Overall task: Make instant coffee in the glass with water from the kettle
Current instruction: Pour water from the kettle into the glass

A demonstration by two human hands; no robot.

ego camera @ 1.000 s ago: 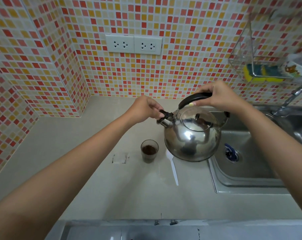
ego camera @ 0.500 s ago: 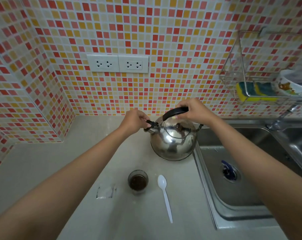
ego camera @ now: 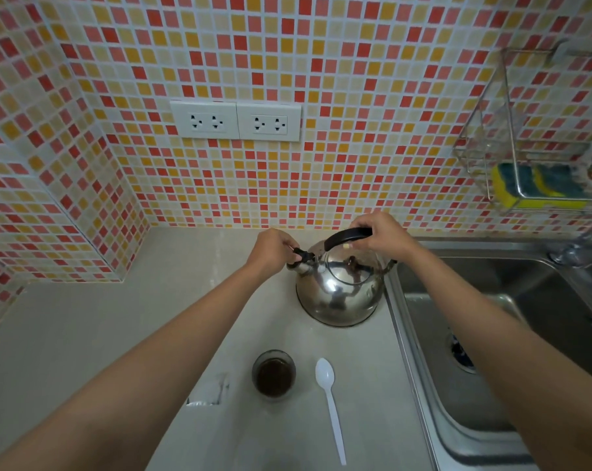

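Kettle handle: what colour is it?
Black handle on the kettle, head view.

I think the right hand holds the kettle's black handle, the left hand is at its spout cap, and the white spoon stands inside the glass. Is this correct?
Not quite. In the head view the white spoon lies flat on the counter, right of the glass, not inside it. The rest holds: the right hand grips the kettle handle and the left hand is at the spout cap.

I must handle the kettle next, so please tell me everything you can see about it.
The kettle is a round, shiny metal one, upright on the counter beside the sink, behind the glass. Its arched black handle is gripped from above by the right hand. The left hand pinches the black cap at the short spout, which points left. The lid looks closed; the water inside is hidden.
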